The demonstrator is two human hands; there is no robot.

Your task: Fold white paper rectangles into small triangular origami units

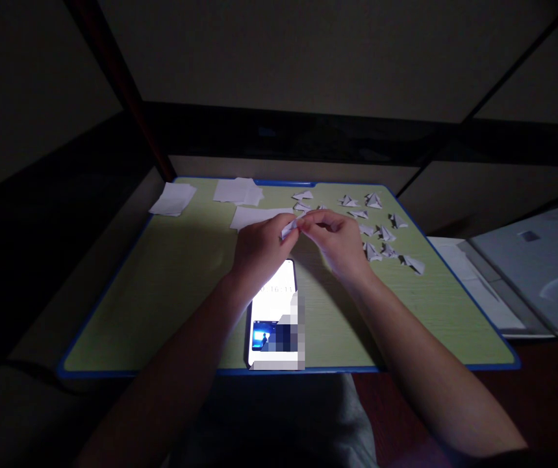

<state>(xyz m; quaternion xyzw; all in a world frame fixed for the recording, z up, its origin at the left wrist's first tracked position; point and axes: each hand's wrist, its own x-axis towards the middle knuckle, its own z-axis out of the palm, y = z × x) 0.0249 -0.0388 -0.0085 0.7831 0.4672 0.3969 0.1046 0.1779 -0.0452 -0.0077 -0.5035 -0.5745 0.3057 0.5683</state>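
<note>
Between my two hands, above the middle of the board, is a small folded piece of white paper (288, 229). My left hand (262, 250) is closed around its left part, thumb and fingers pinching it. The fingertips of my right hand (334, 237) pinch the paper's right end. Several small folded paper pieces (373, 200) lie scattered to the right of my right hand and behind it. Just behind my left hand rests a flat white sheet (259, 216), partly hidden by that hand. A lit phone (273, 305) lies below my hands.
The green board (162, 305) has a blue rim. At its far left are a stack of white paper (174, 198) and more loose sheets (234, 190). A pale open box (536, 266) stands beyond the right edge. A panelled wall (283, 58) rises behind.
</note>
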